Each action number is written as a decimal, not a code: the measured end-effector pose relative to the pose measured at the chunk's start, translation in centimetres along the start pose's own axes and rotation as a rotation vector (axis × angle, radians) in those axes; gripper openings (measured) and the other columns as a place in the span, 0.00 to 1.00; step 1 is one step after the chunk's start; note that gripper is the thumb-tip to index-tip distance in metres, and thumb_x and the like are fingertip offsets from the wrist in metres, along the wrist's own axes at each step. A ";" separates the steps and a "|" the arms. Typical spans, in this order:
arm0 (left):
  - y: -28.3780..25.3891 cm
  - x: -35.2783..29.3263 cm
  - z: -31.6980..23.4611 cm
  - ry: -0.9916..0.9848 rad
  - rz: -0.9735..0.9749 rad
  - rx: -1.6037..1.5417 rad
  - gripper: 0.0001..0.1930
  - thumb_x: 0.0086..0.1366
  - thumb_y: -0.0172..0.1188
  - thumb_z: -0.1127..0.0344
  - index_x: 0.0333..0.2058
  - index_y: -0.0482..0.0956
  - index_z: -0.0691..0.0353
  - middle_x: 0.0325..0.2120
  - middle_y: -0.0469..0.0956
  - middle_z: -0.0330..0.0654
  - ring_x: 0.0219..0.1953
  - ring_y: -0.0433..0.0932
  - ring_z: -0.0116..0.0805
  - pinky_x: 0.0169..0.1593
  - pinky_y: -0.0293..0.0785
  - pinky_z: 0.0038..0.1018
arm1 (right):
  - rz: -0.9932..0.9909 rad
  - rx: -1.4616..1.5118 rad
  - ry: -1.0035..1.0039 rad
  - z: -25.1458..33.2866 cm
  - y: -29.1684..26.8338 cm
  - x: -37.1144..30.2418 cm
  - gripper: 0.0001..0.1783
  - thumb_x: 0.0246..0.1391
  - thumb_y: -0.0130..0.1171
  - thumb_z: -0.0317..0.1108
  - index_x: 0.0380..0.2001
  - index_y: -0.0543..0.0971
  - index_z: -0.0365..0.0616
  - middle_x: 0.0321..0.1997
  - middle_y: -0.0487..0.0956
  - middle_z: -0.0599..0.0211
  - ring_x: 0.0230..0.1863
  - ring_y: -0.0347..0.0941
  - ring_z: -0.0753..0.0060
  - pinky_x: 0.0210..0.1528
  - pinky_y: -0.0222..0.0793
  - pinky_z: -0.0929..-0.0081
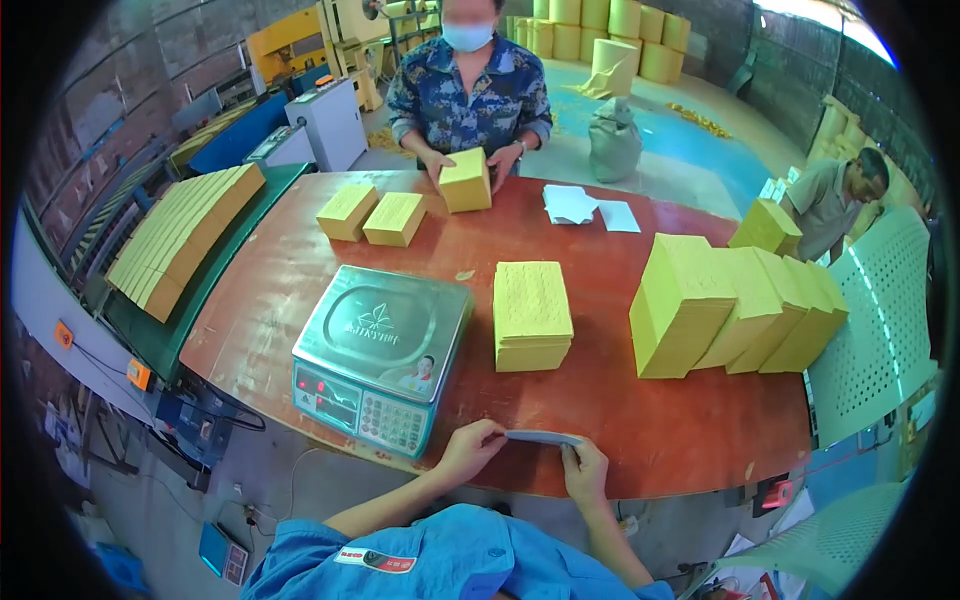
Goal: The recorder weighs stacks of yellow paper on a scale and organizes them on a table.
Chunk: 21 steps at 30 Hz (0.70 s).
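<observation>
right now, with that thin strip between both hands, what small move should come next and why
I'd probably ease the thin grey-blue strip forward, toward the nearest yellow stack. The left hand and right hand hold it near its two ends, and that stack stands directly ahead on the red table, apart from the strip.

Scale (400,310) left on the table (700,430) I watch remotely, centre stack (533,312) right of it, strip (543,437) before that stack, row of stacks (682,305) farther right, two blocks (394,217) behind the scale.
</observation>
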<state>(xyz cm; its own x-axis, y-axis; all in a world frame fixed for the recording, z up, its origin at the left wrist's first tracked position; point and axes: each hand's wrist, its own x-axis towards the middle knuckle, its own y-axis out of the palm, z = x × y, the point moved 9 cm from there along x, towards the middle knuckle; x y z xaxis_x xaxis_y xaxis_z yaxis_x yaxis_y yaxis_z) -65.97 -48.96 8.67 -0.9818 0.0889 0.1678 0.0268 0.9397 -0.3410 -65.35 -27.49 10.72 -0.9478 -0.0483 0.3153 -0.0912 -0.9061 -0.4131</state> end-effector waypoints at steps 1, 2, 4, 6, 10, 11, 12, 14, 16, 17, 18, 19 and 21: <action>-0.2 -0.8 -0.2 0.034 0.005 0.140 0.07 0.62 0.63 0.73 0.39 0.79 0.64 0.29 0.80 0.41 0.32 0.78 0.27 0.36 0.75 0.24 | -0.007 0.020 0.001 0.5 -0.2 -0.4 0.06 0.54 0.59 0.22 0.37 0.80 0.38 0.34 0.80 0.55 0.37 0.79 0.56 0.40 0.73 0.67; -0.2 -0.8 0.1 0.004 0.016 0.077 0.08 0.61 0.64 0.72 0.39 0.79 0.64 0.30 0.81 0.40 0.32 0.78 0.26 0.36 0.75 0.24 | -0.007 0.024 0.005 0.4 -0.1 -0.4 0.06 0.54 0.59 0.22 0.37 0.80 0.38 0.34 0.80 0.55 0.37 0.79 0.56 0.40 0.73 0.67; -0.3 -0.5 0.7 -0.069 0.014 0.004 0.08 0.61 0.64 0.72 0.39 0.79 0.65 0.31 0.81 0.40 0.32 0.78 0.26 0.37 0.75 0.24 | -0.008 0.033 -0.044 0.2 -0.1 -0.1 0.04 0.56 0.58 0.22 0.35 0.79 0.35 0.32 0.79 0.55 0.31 0.76 0.66 0.36 0.70 0.72; -0.4 -0.6 1.5 -0.134 0.003 -0.068 0.08 0.61 0.65 0.71 0.38 0.80 0.65 0.32 0.81 0.40 0.33 0.78 0.26 0.37 0.75 0.24 | -0.014 0.027 -0.048 -0.1 0.0 -0.4 0.05 0.55 0.58 0.22 0.36 0.80 0.36 0.33 0.80 0.55 0.33 0.77 0.62 0.38 0.72 0.69; 0.0 -1.5 1.5 -0.013 0.023 0.028 0.09 0.60 0.66 0.70 0.39 0.80 0.63 0.33 0.81 0.42 0.36 0.80 0.29 0.40 0.76 0.26 | -0.089 -0.060 -0.099 -0.8 -0.4 -2.2 0.07 0.52 0.59 0.21 0.36 0.80 0.37 0.33 0.80 0.53 0.34 0.78 0.57 0.39 0.73 0.68; 0.3 -1.7 1.8 -0.035 0.036 0.025 0.09 0.60 0.66 0.70 0.38 0.80 0.63 0.33 0.81 0.42 0.37 0.80 0.30 0.41 0.76 0.27 | -0.096 -0.053 -0.121 -0.7 -0.4 -2.4 0.07 0.52 0.59 0.21 0.36 0.80 0.37 0.33 0.80 0.53 0.34 0.78 0.57 0.39 0.73 0.68; 0.5 -1.9 1.7 -0.007 0.043 0.030 0.09 0.60 0.66 0.69 0.38 0.80 0.63 0.33 0.81 0.42 0.37 0.80 0.32 0.41 0.75 0.27 | -0.113 0.000 -0.052 -1.4 -0.6 -2.9 0.07 0.51 0.59 0.21 0.35 0.80 0.37 0.32 0.79 0.52 0.33 0.77 0.56 0.38 0.72 0.68; 0.9 -2.5 1.3 0.010 0.060 0.062 0.07 0.60 0.66 0.69 0.36 0.80 0.63 0.31 0.79 0.44 0.36 0.80 0.38 0.40 0.75 0.29 | -0.129 0.047 0.040 -1.8 -0.9 -3.5 0.06 0.51 0.60 0.22 0.35 0.79 0.36 0.31 0.79 0.51 0.32 0.76 0.55 0.36 0.72 0.67; 0.8 -1.4 1.7 0.100 0.030 0.089 0.07 0.59 0.65 0.69 0.34 0.79 0.63 0.31 0.79 0.45 0.34 0.80 0.39 0.39 0.75 0.30 | -0.104 -0.021 0.017 -1.6 -0.6 -2.8 0.08 0.52 0.59 0.22 0.37 0.79 0.34 0.31 0.79 0.52 0.32 0.77 0.59 0.36 0.71 0.67; 0.9 -1.4 1.4 0.194 0.010 0.111 0.06 0.59 0.65 0.70 0.33 0.78 0.64 0.31 0.78 0.45 0.33 0.80 0.39 0.37 0.75 0.31 | -0.108 -0.140 -0.015 -2.3 -0.8 -2.9 0.08 0.52 0.60 0.24 0.36 0.79 0.35 0.29 0.78 0.52 0.30 0.76 0.61 0.35 0.71 0.68; 0.5 -1.3 0.9 0.192 -0.002 0.128 0.05 0.59 0.65 0.71 0.32 0.78 0.65 0.30 0.78 0.46 0.32 0.79 0.39 0.37 0.75 0.30 | -0.081 -0.240 0.002 -2.4 -0.8 -3.0 0.07 0.53 0.60 0.25 0.36 0.79 0.36 0.28 0.78 0.51 0.28 0.74 0.62 0.33 0.70 0.68; 0.5 -1.4 0.3 0.198 0.009 0.137 0.05 0.59 0.64 0.72 0.31 0.77 0.65 0.29 0.78 0.46 0.31 0.79 0.39 0.37 0.74 0.30 | -0.130 -0.163 0.010 -2.5 -0.8 -3.1 0.07 0.51 0.63 0.28 0.32 0.78 0.38 0.26 0.75 0.51 0.26 0.72 0.52 0.30 0.68 0.64; -0.5 -1.1 2.0 0.063 -0.017 -0.028 0.04 0.60 0.63 0.73 0.30 0.77 0.66 0.27 0.77 0.45 0.30 0.77 0.34 0.36 0.73 0.29 | -0.195 0.005 0.030 -1.2 0.0 -2.0 0.08 0.52 0.63 0.30 0.34 0.79 0.37 0.28 0.77 0.51 0.26 0.73 0.61 0.30 0.68 0.66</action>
<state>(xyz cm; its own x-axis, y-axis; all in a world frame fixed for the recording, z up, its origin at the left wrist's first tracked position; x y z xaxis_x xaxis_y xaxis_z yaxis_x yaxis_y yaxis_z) -65.28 -50.23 6.84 -0.9685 0.0927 0.2310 0.0165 0.9500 -0.3117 -63.82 -26.93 9.06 -0.9208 0.1409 0.3638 -0.2729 -0.8991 -0.3424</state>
